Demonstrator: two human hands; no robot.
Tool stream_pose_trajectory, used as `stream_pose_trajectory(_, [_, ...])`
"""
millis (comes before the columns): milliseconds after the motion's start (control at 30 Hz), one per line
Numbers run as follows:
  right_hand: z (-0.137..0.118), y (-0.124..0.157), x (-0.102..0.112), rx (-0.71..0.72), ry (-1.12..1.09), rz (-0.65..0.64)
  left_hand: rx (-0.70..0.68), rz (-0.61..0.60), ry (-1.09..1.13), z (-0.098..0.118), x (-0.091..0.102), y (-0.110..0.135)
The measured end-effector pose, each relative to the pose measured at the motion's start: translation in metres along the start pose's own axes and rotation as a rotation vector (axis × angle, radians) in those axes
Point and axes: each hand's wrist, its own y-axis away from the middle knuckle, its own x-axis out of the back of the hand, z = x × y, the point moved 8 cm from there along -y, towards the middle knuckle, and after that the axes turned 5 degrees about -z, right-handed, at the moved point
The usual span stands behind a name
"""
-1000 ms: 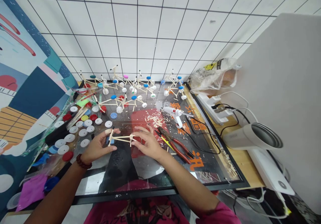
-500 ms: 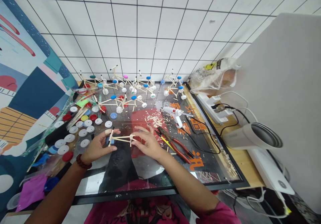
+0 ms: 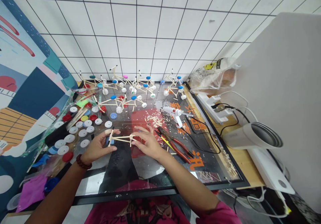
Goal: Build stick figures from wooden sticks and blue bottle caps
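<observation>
Lined up along the far edge of the glass tabletop (image 3: 140, 170): finished stick-and-cap models (image 3: 130, 88), capped in blue, white, red and pink. Scattered by the left edge: loose bottle caps (image 3: 75, 130), mostly white, a few red, blue and yellow. Right of centre, red-handled pliers (image 3: 177, 146) lying flat, with a white glue gun (image 3: 176, 114) just beyond. Wood chips (image 3: 155, 119) strewn near the gun. Off the far right corner, a crumpled plastic bag (image 3: 213, 74). Beside the right edge, a white power strip (image 3: 213, 109) and a white blower (image 3: 253, 136) on its side. By the near left corner, a purple cloth (image 3: 31, 190).
</observation>
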Motion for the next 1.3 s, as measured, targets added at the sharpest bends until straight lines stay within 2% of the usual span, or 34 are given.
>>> stream_pose_trajectory(1300, [-0.0008, -0.0012, 0.0001, -0.01, 0.017, -0.01, 0.003, 0.006, -0.003, 0.0002, 0.0014, 0.0005])
